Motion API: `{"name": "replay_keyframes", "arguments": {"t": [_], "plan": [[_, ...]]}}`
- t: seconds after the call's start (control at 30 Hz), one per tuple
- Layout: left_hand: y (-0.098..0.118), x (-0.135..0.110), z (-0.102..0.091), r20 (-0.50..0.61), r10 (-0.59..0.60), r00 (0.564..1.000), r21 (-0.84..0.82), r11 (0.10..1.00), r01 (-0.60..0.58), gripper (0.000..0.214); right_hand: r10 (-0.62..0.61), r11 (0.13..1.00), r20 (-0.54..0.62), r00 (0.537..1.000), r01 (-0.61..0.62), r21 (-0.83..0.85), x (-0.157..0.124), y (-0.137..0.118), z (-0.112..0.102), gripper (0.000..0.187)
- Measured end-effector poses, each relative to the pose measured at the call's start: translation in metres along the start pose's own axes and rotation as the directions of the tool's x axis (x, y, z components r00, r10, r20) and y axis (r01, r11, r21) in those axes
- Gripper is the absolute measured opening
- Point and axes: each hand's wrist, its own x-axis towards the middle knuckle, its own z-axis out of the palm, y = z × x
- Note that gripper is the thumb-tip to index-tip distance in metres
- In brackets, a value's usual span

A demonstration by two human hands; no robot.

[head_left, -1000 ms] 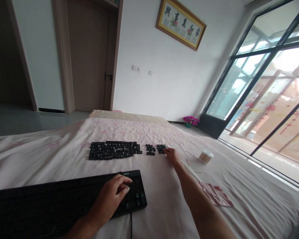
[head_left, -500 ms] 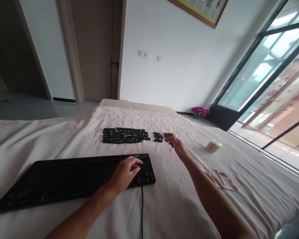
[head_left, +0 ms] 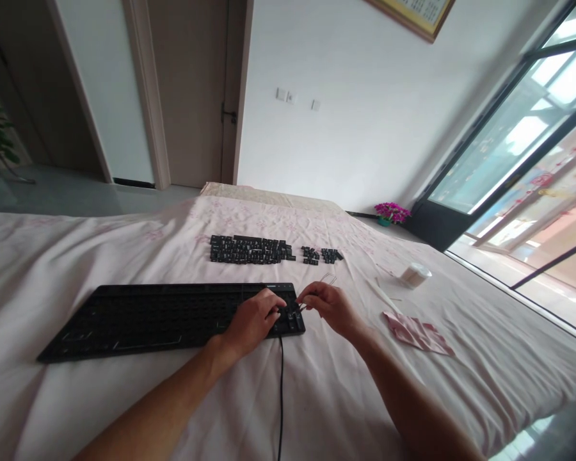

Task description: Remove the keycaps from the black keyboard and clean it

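A black keyboard (head_left: 168, 317) lies on the pink-white bedsheet, with many keys gone and a few left at its right end. My left hand (head_left: 256, 317) rests on the keyboard's right part, thumb and index finger stretched out and apart, the other fingers partly hidden. My right hand (head_left: 329, 304) is closed around a wire keycap puller (head_left: 329, 279), its loops showing above and below the fingers. The puller's lower end is at the keys by the keyboard's right edge; whether it grips one I cannot tell. Black keycaps (head_left: 249, 250) lie in groups beyond the keyboard.
To the right are a round, clear-sided container (head_left: 415, 275) with pale contents and a crumpled pink cloth (head_left: 417, 333). Thin sticks lie near the container. The keyboard's cable (head_left: 281, 397) runs toward me. A wall, doors and a flower pot (head_left: 391, 213) stand beyond the bed.
My right hand has come back from the small keycap group to the keyboard's right edge, still with the puller. My left hand stays on the keyboard. The view has shifted slightly.
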Motion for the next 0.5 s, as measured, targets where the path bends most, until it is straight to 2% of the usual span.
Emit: {"name": "replay_keyframes", "arguments": {"t": [0.23,0.4,0.5], "plan": [[0.0,-0.001,0.001,0.01,0.005,1.0,-0.008,1.0,-0.005,0.026,-0.096,0.992,0.037,0.995,0.099,-0.074,-0.006,-0.009,0.013,0.013],[-0.001,0.001,0.001,0.019,-0.003,1.0,-0.003,1.0,0.003,0.024,-0.187,0.971,0.062,0.98,0.194,-0.139,-0.004,-0.004,0.018,0.013],[-0.001,0.002,0.0,0.031,0.001,1.0,0.008,1.0,-0.001,0.023,-0.17,0.977,0.064,0.983,0.176,-0.122,-0.003,0.001,0.02,0.013]]}}
